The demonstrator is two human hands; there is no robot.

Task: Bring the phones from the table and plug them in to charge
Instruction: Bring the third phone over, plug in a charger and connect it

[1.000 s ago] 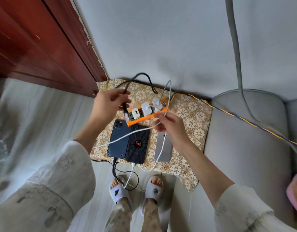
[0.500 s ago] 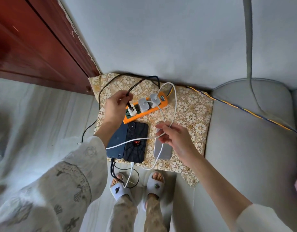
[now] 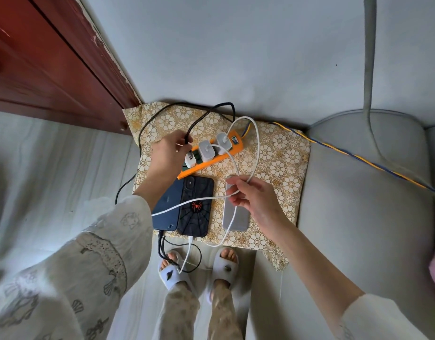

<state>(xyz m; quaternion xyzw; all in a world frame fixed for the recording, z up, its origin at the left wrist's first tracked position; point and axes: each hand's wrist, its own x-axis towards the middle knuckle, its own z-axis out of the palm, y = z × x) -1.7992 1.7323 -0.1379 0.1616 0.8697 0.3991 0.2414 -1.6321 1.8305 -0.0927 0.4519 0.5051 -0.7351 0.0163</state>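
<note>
Three phones lie on a gold-patterned cloth (image 3: 280, 153): a dark blue phone (image 3: 167, 207), a black phone with a red spider case (image 3: 195, 207) and a silver phone (image 3: 236, 217). An orange power strip (image 3: 211, 163) above them carries three white adapters (image 3: 206, 149). My left hand (image 3: 170, 153) pinches the black braided cable (image 3: 206, 114) at the leftmost adapter (image 3: 190, 160). My right hand (image 3: 255, 197) holds white cables (image 3: 257, 143) bunched over the silver phone. Cables run into the bottom ends of the blue and black phones.
A grey sofa (image 3: 358, 204) lies to the right, a red wooden door (image 3: 47, 62) at the upper left and a grey wall behind. A blue-yellow cord (image 3: 358, 158) runs right from the strip. My feet in grey slippers (image 3: 172, 271) stand below the cloth.
My left hand lowered the black cable's plug onto the leftmost adapter. My right hand drew the white cables down from the strip to above the silver phone, forming a loop.
</note>
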